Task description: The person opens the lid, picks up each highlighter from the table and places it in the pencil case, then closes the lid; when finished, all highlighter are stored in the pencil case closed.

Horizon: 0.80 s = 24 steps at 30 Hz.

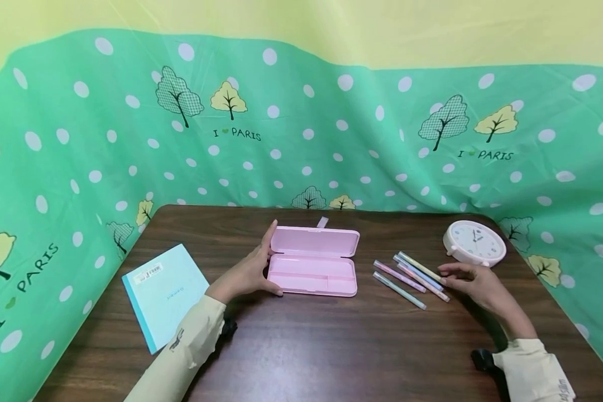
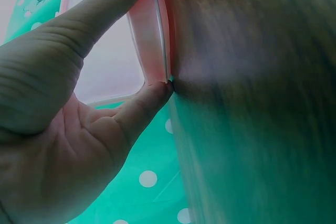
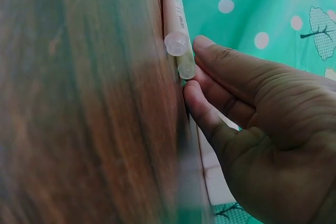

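Note:
A pink pencil case (image 1: 312, 283) lies on the table with its lid (image 1: 314, 242) raised at the back; its compartments hold nothing. My left hand (image 1: 251, 271) holds its left end, thumb at the front corner and fingers up by the lid. In the left wrist view, thumb and finger span the case (image 2: 152, 35). To the right, my right hand (image 1: 477, 282) pinches the near end of a yellow pen (image 1: 417, 264). Thumb and forefinger lie on either side of that pen's tip (image 3: 186, 70) in the right wrist view. Several other pastel pens (image 1: 399, 290) lie loosely beside it.
A white round clock (image 1: 474, 243) lies face up at the back right, just beyond my right hand. On the left is a light blue notebook (image 1: 166, 296), partly under my left sleeve. Behind the brown table (image 1: 321, 346) hangs a green dotted curtain (image 1: 301, 145).

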Available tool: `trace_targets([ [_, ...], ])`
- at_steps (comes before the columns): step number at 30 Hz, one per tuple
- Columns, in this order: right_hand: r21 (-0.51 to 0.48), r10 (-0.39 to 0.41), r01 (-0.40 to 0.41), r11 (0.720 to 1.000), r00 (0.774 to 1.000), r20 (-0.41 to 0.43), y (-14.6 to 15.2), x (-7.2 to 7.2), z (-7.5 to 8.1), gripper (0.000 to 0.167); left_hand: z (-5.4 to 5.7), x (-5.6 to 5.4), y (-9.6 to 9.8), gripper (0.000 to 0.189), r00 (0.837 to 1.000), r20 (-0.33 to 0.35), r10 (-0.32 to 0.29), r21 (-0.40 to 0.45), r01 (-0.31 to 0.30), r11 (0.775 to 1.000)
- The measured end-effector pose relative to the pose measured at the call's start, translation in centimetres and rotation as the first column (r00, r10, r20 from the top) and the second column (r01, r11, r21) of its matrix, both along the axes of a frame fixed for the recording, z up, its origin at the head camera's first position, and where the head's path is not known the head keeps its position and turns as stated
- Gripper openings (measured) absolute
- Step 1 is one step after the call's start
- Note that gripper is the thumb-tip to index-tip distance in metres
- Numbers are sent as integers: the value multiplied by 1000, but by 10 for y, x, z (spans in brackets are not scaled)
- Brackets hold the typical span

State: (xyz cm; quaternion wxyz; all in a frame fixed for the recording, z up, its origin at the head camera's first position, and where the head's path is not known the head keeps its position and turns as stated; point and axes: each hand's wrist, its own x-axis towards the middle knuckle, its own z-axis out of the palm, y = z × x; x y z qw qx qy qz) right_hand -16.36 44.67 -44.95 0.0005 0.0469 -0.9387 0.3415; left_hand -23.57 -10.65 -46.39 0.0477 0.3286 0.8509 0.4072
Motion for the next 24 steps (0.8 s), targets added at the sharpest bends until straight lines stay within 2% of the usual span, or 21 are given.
trace_targets([
  [2,-11,7,-7,1000,1000,-2,-1,1,-1,24,-2,-1,0,160,1000,3,-1,-2,1,1000],
  [3,-14,10,-11,1000,1000,-3,-1,1,-2,24,-7,-3,-1,159,1000,-18,-9,1,10,1000],
  [4,-19,12,-12,1000,1000,-4,-2,1,-2,24,-2,-1,0,160,1000,7,-2,-2,2,1000],
  [7,-25,9,-9,1000,1000,-1,-3,1,-3,25,-23,-13,-2,166,1000,13,20,-10,-20,1000],
  [8,-23,7,-7,1000,1000,-4,-3,1,-3,25,-23,-13,-2,166,1000,16,24,-14,-23,1000],
  [9,-24,8,-8,1000,1000,-9,-3,1,-3,25,-29,-17,-2,165,1000,-2,20,-15,-20,1000],
  [10,-26,11,-12,1000,1000,-15,-3,0,-3,25,-24,-14,-1,166,999,12,30,-17,-29,999],
  [11,-22,15,-16,1000,1000,-25,-3,0,-3,24,-24,-14,-1,166,1000,5,27,-9,-27,1000],
  [12,-19,22,-23,1000,999,-36,-3,-1,-3,24,-17,-11,0,167,1000,17,24,-14,-24,1000],
  [13,-10,29,-30,1000,998,-50,-4,-2,-3,24,-11,-7,0,163,1000,-1,20,-16,-20,1000],
  [14,-3,36,-36,999,997,-63,-4,-2,-3,23,1,0,1,161,1000,10,15,-13,-15,1000],
  [15,10,40,-39,999,997,-69,-4,-3,-3,22,2,0,1,159,1000,8,15,-13,-15,1000],
  [16,25,40,-38,999,996,-75,-5,-3,-3,22,9,5,2,159,1000,23,19,-16,-19,1000],
  [18,59,37,-32,998,996,-78,-6,-4,-4,20,13,7,3,158,999,37,20,-27,-19,999],
  [19,76,32,-26,997,996,-78,-6,-4,-4,19,10,6,2,156,1000,18,11,-26,-11,1000],
  [20,86,28,-21,996,997,-76,-7,-4,-4,17,15,10,4,157,999,40,14,-24,-13,1000],
  [24,124,20,-8,992,995,-97,-8,-7,-4,12,15,11,5,159,998,51,30,-33,-28,999],
])
